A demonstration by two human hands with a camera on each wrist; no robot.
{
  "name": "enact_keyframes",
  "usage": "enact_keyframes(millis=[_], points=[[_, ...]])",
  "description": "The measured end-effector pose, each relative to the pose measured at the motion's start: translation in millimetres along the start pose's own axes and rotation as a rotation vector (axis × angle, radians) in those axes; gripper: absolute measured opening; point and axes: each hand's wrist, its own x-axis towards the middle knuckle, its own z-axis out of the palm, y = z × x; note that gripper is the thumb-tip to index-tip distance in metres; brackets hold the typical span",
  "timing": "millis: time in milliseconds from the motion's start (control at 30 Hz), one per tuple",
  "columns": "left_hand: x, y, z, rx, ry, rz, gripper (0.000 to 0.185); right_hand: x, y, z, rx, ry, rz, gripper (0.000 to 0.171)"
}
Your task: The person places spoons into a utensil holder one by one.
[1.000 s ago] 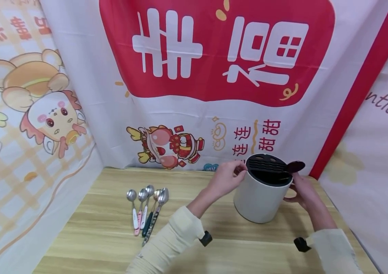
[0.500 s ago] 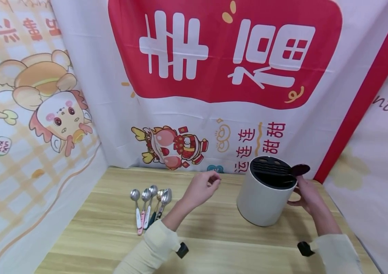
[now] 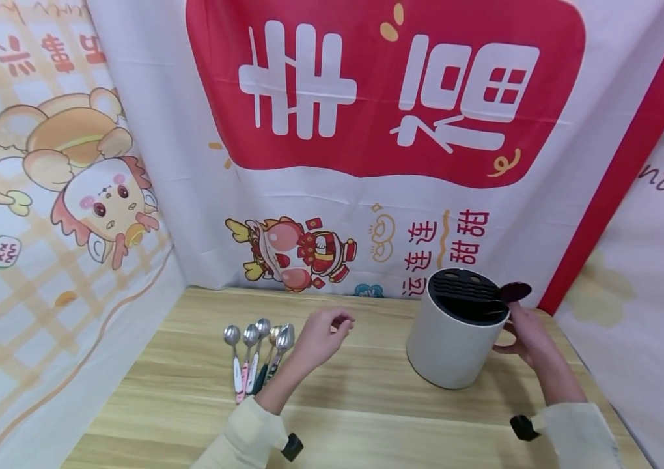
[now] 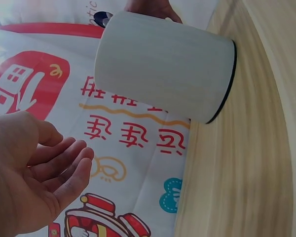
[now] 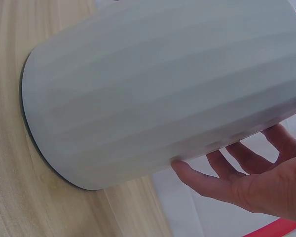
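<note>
A white ribbed cylinder holder [image 3: 452, 348] with a black slotted top stands on the wooden table [image 3: 367, 404] at the right. A dark round flap [image 3: 514, 291] sticks out from its top rim. My right hand [image 3: 521, 329] rests against the holder's right side; in the right wrist view its fingers [image 5: 222, 177] lie nearly straight along the holder [image 5: 153, 94] wall. My left hand [image 3: 327, 329] hovers empty between the holder and a row of spoons [image 3: 256, 355], with its fingers loosely relaxed. The left wrist view shows that hand [image 4: 44, 177] holding nothing, with the holder [image 4: 163, 69] beyond it.
Printed cloth banners [image 3: 367, 163] wall in the table at the back and on both sides. The spoons lie side by side left of centre, bowls toward the back. Bare wood lies in front of the holder and spoons.
My left hand has left the holder's rim and moved left toward the spoons. The right hand has stayed at the holder's side.
</note>
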Motion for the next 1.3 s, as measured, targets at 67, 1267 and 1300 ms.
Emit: enact_keyframes(millis=[67, 1267, 1300], points=[[-3.7, -5.8, -1.5, 0.003, 0.007, -0.017, 0.017, -0.1, -0.5, 0.3, -0.006, -0.001, -0.006, 0.035], [-67.0, -105.3, -29.0, 0.123, 0.177, -0.213, 0.024, -1.1, -1.4, -1.8, -0.026, 0.004, -0.002, 0.033], [-68.5, -106.6, -29.4, 0.140, 0.177, -0.220, 0.025, -1.2, -1.5, -1.8, -0.025, 0.005, -0.002, 0.033]])
